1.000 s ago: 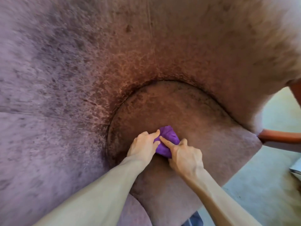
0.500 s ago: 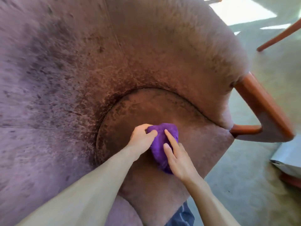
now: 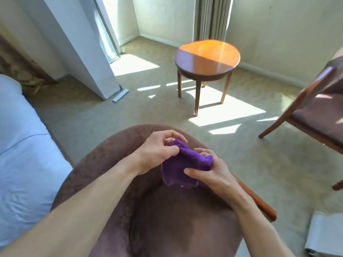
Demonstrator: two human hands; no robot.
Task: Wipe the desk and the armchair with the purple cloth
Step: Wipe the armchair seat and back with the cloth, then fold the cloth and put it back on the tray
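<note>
Both hands on the purple cloth (image 3: 182, 165), held bunched above the top of the brown armchair (image 3: 115, 175) back. Left hand (image 3: 157, 151) fingers (image 3: 171, 148) pinched on the cloth's upper edge; right hand (image 3: 209, 175) fingers clenched around its right side, thumb across the front. Lower cloth edge hangs loose over the armchair. Round wooden counter (image 3: 207, 59) sits well beyond the armchair, half in sun. Bed (image 3: 20, 145) just left of the armchair, second chair (image 3: 315, 108) to its right.

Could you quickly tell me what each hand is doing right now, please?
Left hand: closed, pinching the purple cloth at its top edge.
Right hand: closed on the same cloth, thumb across it.
</note>
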